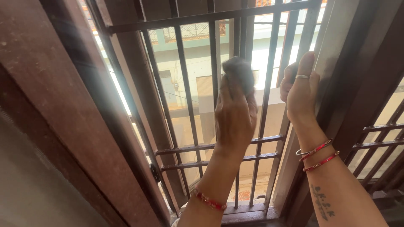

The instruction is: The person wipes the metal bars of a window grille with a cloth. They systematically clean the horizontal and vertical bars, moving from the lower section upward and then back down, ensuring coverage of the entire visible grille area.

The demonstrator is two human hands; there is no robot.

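Dark soft cloth [238, 72] in left hand [234, 115] against metal bars [185, 84]; right hand [299, 94] on frame [336, 54].

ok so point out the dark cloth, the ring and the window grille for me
dark cloth [238, 71], head view, on its blurred middle above the left hand's fingers
ring [301, 77], head view, on the silver band on a right-hand finger
window grille [184, 63], head view, on an upright bar left of the hands

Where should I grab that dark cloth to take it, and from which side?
Hedged: grip the bunched top of the dark cloth, coming from above. The left hand covers its lower part and presses it against the window bars, so only the upper wad shows free. The right hand rests on the frame.
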